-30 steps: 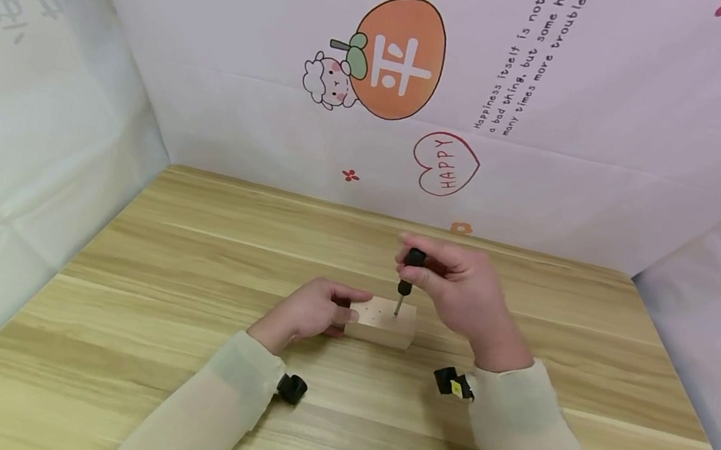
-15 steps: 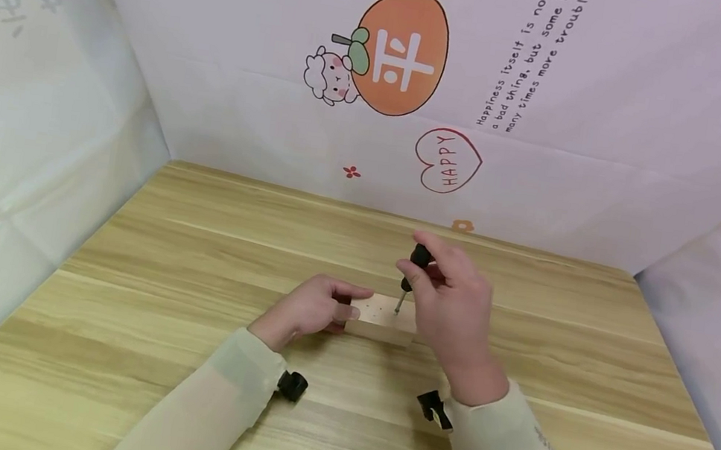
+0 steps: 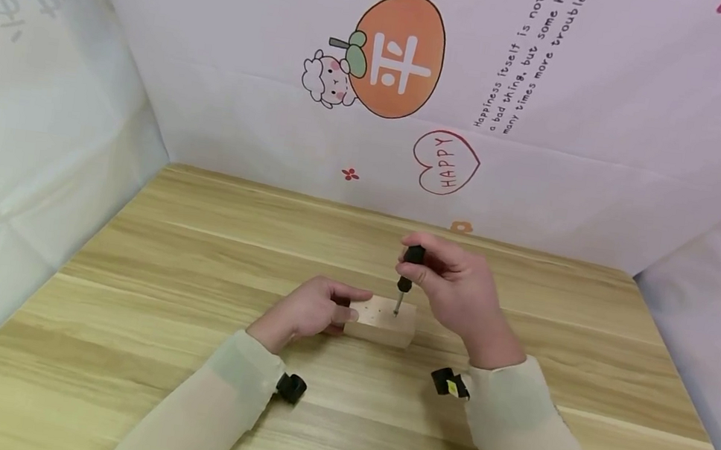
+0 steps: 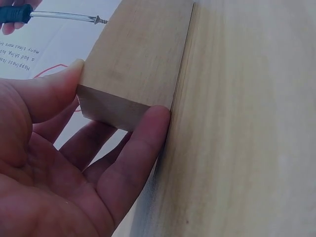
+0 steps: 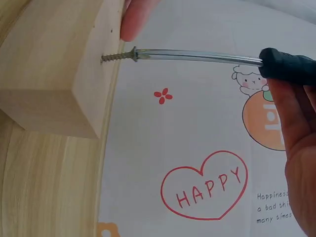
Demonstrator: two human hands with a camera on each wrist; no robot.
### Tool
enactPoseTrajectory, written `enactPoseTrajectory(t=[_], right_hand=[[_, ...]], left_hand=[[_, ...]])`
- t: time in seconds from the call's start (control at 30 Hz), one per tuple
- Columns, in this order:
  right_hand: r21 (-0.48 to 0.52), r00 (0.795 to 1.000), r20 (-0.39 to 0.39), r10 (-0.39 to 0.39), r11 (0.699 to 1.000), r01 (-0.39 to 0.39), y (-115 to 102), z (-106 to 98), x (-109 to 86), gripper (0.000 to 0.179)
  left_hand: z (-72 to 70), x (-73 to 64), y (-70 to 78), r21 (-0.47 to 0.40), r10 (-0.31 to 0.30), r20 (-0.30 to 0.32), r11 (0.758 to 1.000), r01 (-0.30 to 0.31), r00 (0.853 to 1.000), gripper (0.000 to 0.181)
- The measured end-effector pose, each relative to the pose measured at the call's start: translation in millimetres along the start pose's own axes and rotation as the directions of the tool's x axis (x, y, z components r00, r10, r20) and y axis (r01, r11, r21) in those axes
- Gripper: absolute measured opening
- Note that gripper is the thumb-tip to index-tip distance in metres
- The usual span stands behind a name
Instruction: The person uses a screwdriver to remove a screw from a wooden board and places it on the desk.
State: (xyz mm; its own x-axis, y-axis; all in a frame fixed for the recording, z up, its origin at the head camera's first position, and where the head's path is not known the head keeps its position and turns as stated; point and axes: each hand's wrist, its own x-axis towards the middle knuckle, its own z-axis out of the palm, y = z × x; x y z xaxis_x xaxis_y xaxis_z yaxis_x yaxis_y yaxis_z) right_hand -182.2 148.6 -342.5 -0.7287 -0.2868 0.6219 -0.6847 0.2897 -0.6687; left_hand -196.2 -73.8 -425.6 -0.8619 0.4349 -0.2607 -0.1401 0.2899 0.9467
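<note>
A pale wooden block (image 3: 377,332) lies on the table, with several small holes in its top face. My left hand (image 3: 309,312) grips the block's left end, thumb and fingers around its edges. A screw (image 5: 117,57) stands partly sunk in the block near its right end, threads showing below the head. The screwdriver (image 3: 404,284) stands nearly upright, its tip at the screw head. My right hand (image 3: 460,297) holds the black handle between thumb and fingers. From the left wrist, the block's end (image 4: 106,106) sits between thumb and fingertips.
The wood-grain table (image 3: 195,250) runs back to a white printed cloth (image 3: 245,121) behind it. More white cloth hangs at the left (image 3: 24,161) and right sides. Small black cameras (image 3: 291,388) are strapped at both wrists.
My right hand turned inward over the block half a second ago and has swung back out, still holding the screwdriver. The left hand and the block have stayed in place.
</note>
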Motion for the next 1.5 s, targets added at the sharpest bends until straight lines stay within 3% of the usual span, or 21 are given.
enactPoseTrajectory(t=[0.1, 0.17, 0.27, 0.33, 0.57, 0.67, 0.77, 0.9, 0.97, 1.03, 1.1, 1.17, 1.2, 1.27, 1.43, 1.5], right_hand=[[-0.114, 0.996, -0.033, -0.078, 0.991, 0.073, -2, 4, -2.5, 0.033], [-0.235, 0.989, -0.083, -0.124, 0.967, 0.102, -7, 9, -5.0, 0.035], [-0.398, 0.974, -0.161, -0.157, 0.914, 0.082, -15, 15, -6.7, 0.041], [-0.434, 0.969, -0.195, -0.153, 0.899, 0.054, -18, 18, -6.9, 0.045], [-0.320, 0.984, -0.175, -0.028, 0.947, -0.030, -24, 14, -5.3, 0.039], [-0.280, 0.995, -0.099, 0.021, 0.959, -0.048, -22, 9, -2.1, 0.034], [-0.131, 0.998, 0.009, 0.055, 0.990, -0.053, -16, 2, 1.3, 0.030], [0.018, 0.994, 0.104, 0.021, 1.000, -0.023, -9, -5, 3.4, 0.031], [-0.007, 0.994, 0.104, -0.045, 0.999, 0.046, -9, -3, 2.8, 0.031], [-0.103, 0.988, 0.083, -0.128, 0.985, 0.136, -12, 1, 1.1, 0.032], [-0.230, 0.979, 0.047, -0.199, 0.952, 0.204, -17, 7, -1.4, 0.033], [-0.347, 0.973, -0.002, -0.232, 0.912, 0.217, -22, 14, -3.8, 0.035], [-0.400, 0.972, -0.025, -0.233, 0.894, 0.204, -25, 16, -4.8, 0.036], [-0.444, 0.977, -0.077, -0.200, 0.884, 0.146, -30, 20, -6.3, 0.037], [-0.291, 0.987, -0.160, 0.013, 0.955, -0.060, -35, 20, -7.4, 0.033], [-0.228, 0.984, -0.157, 0.085, 0.966, -0.119, -34, 17, -7.0, 0.031]], left_hand=[[2.3, 0.8, -1.2, -0.005, -0.001, 0.007, 1.000, 0.001, 1.000, 0.036], [3.3, 1.2, -1.6, -0.005, -0.002, 0.009, 1.000, 0.002, 1.000, 0.036], [3.3, 2.0, -1.4, 0.010, 0.010, 0.000, 1.000, -0.010, 1.000, 0.036], [2.0, 1.5, -0.3, 0.017, 0.013, -0.006, 1.000, -0.013, 1.000, 0.036], [-2.5, -0.8, 1.0, 0.030, 0.011, 0.008, 1.000, -0.011, 1.000, 0.037], [-3.1, -1.7, 1.9, 0.021, 0.008, 0.011, 1.000, -0.008, 1.000, 0.037], [-3.2, -1.7, 2.5, 0.016, 0.007, 0.009, 1.000, -0.007, 1.000, 0.037], [-2.7, -1.6, 2.4, 0.011, 0.005, 0.011, 1.000, -0.006, 1.000, 0.037], [-2.2, -1.6, 2.3, 0.007, 0.004, 0.011, 1.000, -0.004, 1.000, 0.036], [-1.8, -1.5, 2.1, 0.001, 0.002, 0.010, 1.000, -0.002, 1.000, 0.036], [-1.3, -1.5, 1.9, -0.004, 0.000, 0.008, 1.000, 0.000, 1.000, 0.036], [-1.1, -1.4, 1.4, -0.005, 0.002, 0.005, 1.000, -0.002, 1.000, 0.036], [-1.1, -1.2, 1.1, -0.005, 0.003, 0.004, 1.000, -0.003, 1.000, 0.036], [-1.1, -1.2, 0.6, -0.005, 0.005, 0.002, 1.000, -0.005, 1.000, 0.036], [-1.4, -1.4, 1.5, 0.017, 0.001, 0.000, 1.000, -0.001, 1.000, 0.036], [-1.6, -1.3, 2.5, 0.027, -0.001, 0.001, 1.000, 0.001, 1.000, 0.036]])
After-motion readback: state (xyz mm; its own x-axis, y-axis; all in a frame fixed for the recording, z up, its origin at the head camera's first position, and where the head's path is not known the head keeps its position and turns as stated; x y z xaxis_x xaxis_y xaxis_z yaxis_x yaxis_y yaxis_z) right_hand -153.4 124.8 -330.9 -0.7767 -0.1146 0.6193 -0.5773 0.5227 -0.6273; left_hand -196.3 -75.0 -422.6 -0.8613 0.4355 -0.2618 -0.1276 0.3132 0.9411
